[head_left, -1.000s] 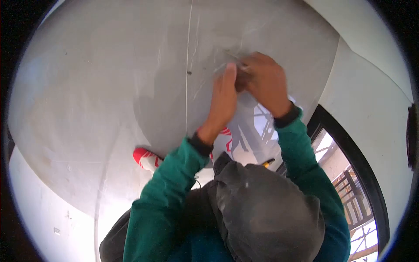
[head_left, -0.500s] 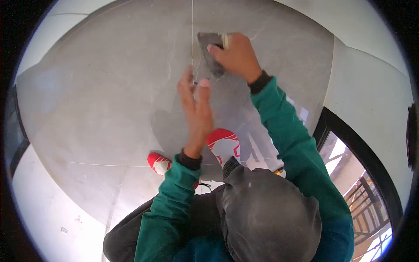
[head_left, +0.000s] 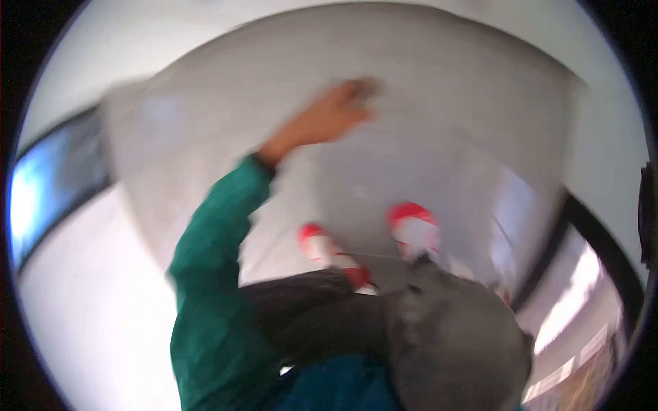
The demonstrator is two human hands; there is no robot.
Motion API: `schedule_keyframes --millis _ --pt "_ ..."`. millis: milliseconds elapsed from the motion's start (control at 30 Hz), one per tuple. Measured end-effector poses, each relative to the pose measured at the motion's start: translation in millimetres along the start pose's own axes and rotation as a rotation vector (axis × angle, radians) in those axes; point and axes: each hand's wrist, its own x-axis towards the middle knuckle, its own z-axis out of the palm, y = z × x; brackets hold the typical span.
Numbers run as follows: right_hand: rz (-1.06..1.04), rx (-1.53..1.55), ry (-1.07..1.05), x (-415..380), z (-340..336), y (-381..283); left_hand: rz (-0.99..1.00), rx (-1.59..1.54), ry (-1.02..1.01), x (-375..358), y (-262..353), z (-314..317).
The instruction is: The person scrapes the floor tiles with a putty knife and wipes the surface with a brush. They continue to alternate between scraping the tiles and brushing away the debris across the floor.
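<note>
My left hand (head_left: 325,116) reaches over the grey tiled floor (head_left: 205,116), smeared by motion. Its fingers curl around a small, blurred grey-brown thing (head_left: 371,87) at their tips, and I cannot tell what it is. The green sleeve (head_left: 216,240) of the left arm runs in from the lower left. My right hand is out of view, and the flat grey scraper it held earlier cannot be picked out now.
Two red-and-white shoes (head_left: 415,227) are planted on the floor below the hand. A bent knee in dark trousers (head_left: 459,335) fills the lower middle. White walls (head_left: 75,294) curve around the floor, and a dark-framed glass door (head_left: 569,274) stands at the right.
My right hand has left the view with the scraper. My left hand has swung up and right, its spread fingers now curled. The whole view has shifted and blurred.
</note>
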Motion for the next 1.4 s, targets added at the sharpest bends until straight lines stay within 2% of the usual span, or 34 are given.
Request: schedule_keyframes --millis 33,67,133,167,233,467,533,600,667,733,767,800,833,867,900,933,1000,1033,1100,1133,1167,1233,1267,1300,1333,1367,1400 --pt "-0.081 -0.005 -0.045 1 -5 -6 -0.431 -0.475 0.001 1 21 -21" --pt "-0.156 -0.03 -0.083 8 -5 -16 -0.493 -0.443 -0.209 -6 24 -35" --pt "-0.298 -0.068 -0.141 24 -7 -41 -0.56 -0.415 -0.414 -30 38 -57" --pt "-0.347 -0.09 -0.16 30 -7 -53 -0.611 -0.377 -0.412 -47 45 -69" --pt "-0.409 -0.118 -0.164 37 -12 -70 -0.67 -0.391 -0.536 -67 55 -74" --pt "-0.559 -0.246 -0.157 42 -20 -97 -0.899 -0.458 -0.441 -144 75 -60" --pt "-0.606 -0.277 -0.154 44 -24 -100 -0.984 -0.56 -0.294 -150 83 -51" --pt "-0.678 -0.306 -0.15 47 -28 -105 -0.967 -0.561 -0.278 -155 85 -47" --pt "-0.827 -0.374 -0.135 55 -32 -111 -0.925 -0.473 -0.381 -160 80 -50" --pt "-0.988 -0.457 -0.081 65 -33 -122 -0.843 -0.405 -0.242 -166 72 -46" --pt "-1.028 -0.515 -0.015 78 -33 -122 -0.877 -0.443 -0.191 -167 69 -46" --pt "-1.02 -0.555 0.045 95 -40 -124 -0.86 -0.397 -0.152 -164 69 -49" --pt "-0.995 -0.651 0.245 116 -34 -79 -0.797 -0.317 -0.127 -171 63 -42" --pt "-0.886 -0.563 0.254 132 -46 -76 -0.884 -0.394 -0.153 -168 62 -48" --pt "-0.708 -0.354 0.273 146 -58 -79 -0.918 -0.368 -0.245 -158 65 -60" --pt "-0.554 -0.113 0.298 164 -65 -87 -0.917 -0.363 -0.229 -163 63 -60" --pt "-0.398 0.301 0.386 187 -68 -124 -1.067 -0.398 -0.273 -164 66 -68" --pt "-0.411 0.226 0.522 205 -39 -108 -1.106 -0.422 -0.261 -171 67 -70" --pt "-0.404 0.214 0.721 209 9 -131 -1.17 -0.441 -0.234 -185 82 -68" --pt "-0.37 0.268 0.78 183 30 -197 -1.171 -0.508 -0.194 -189 87 -68" --pt "-0.505 0.355 0.716 164 60 -247 -1.169 -0.571 -0.155 -194 91 -71" --pt "-0.759 0.54 0.535 127 119 -348 -1.165 -0.542 -0.202 -182 96 -76" --pt "-0.937 0.524 0.541 99 140 -411 -1.144 -0.519 -0.244 -171 100 -79" --pt "-1.012 0.63 0.343 72 114 -474 -1.138 -0.506 -0.258 -160 102 -79" --pt "-0.944 0.57 -0.136 58 110 -522 -1.135 -0.496 -0.243 -156 103 -76" --pt "-0.989 0.523 -0.374 52 98 -565 -1.043 -0.448 -0.189 -156 105 -71" --pt "-1.134 0.598 -0.209 45 110 -588 -0.947 -0.394 -0.138 -152 106 -68"
